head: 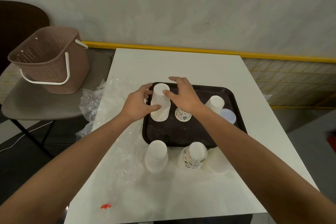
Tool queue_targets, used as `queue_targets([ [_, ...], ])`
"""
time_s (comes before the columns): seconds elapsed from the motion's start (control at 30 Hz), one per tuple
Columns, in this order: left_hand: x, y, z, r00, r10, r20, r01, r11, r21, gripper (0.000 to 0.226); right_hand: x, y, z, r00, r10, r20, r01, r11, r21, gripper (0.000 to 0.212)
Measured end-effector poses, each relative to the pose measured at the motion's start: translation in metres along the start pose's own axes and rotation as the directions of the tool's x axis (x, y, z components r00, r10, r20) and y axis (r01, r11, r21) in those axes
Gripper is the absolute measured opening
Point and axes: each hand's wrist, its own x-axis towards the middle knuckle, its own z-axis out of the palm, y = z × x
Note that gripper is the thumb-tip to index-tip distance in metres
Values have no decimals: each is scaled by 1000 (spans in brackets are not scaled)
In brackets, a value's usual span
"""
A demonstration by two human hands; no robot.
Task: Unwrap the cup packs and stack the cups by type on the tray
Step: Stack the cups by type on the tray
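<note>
A dark tray lies in the middle of the white table. At its far left stands a tall upside-down stack of white cups. My left hand touches the stack's left side, thumb against its lower part. My right hand hovers with spread fingers, thumb tip on the stack's top. Also on the tray are a patterned cup, another white stack and a pale blue stack. In front of the tray stand a white stack, a patterned stack and a low white stack.
Crumpled clear plastic wrap covers the table's left part and hangs over its edge. A small red scrap lies near the front edge. A brown basket with white handles sits on a chair to the left.
</note>
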Motion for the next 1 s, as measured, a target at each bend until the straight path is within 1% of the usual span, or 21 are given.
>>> queue_targets([
  [0.1,-21,2,-9,1000,17,5,-17,999,-34,81,-13,-6,-9,999,-40,3,40,999,35,46],
  [0.23,-53,-1,-16,992,13,125,-12,1000,-12,86,-34,-11,-14,989,-107,103,104,994,37,39],
  [0.33,-78,-4,-14,976,-8,218,13,1000,-21,91,-51,-12,-11,979,-127,161,121,991,50,38],
  [0.47,-106,-6,-4,959,-15,283,1,999,50,98,-72,-8,-2,954,-122,274,124,992,12,41],
  [0.63,-126,-11,12,953,-14,302,-13,996,85,102,-93,-6,9,921,-102,375,109,994,4,52],
  [0.73,-133,-13,21,958,-14,287,-30,989,148,95,-102,-5,15,902,-98,420,124,992,-34,59],
  [0.83,-136,-15,28,967,-16,253,-23,989,148,86,-111,-6,20,884,-108,455,168,981,-94,66],
  [1.0,-137,-23,34,974,-41,222,13,992,127,80,-121,-4,27,865,-117,488,210,968,-140,58],
])
